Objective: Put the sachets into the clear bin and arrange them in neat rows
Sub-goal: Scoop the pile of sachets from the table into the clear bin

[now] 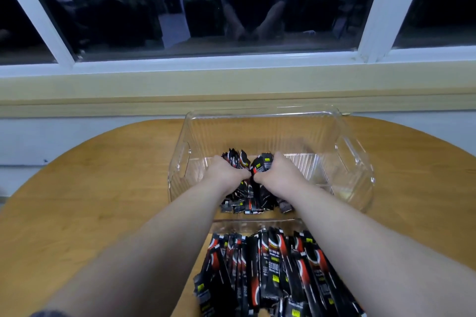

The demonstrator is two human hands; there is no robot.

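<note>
Light is dim and cool, with a bluish cast. Beyond the clear bin (356, 162) the window (154, 8) is dark and mirrors the room and a person faintly. Small glints sit on the bin's rim and right wall. Left of the bin the worktop (103, 188) shows a dull orange with only soft shadows. Nearer than the bin, the sachets (270, 270) and forearms (154, 252) look soft, the print smeared. Behind the bin, wide-angle bending splays the window bars (376, 8) and bows the sill (231, 85).

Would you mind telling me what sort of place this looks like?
Likely a home or office room at night: a rounded wooden table stands by a white-framed window, dark outside, whose glass reflects indoor furniture.
</note>
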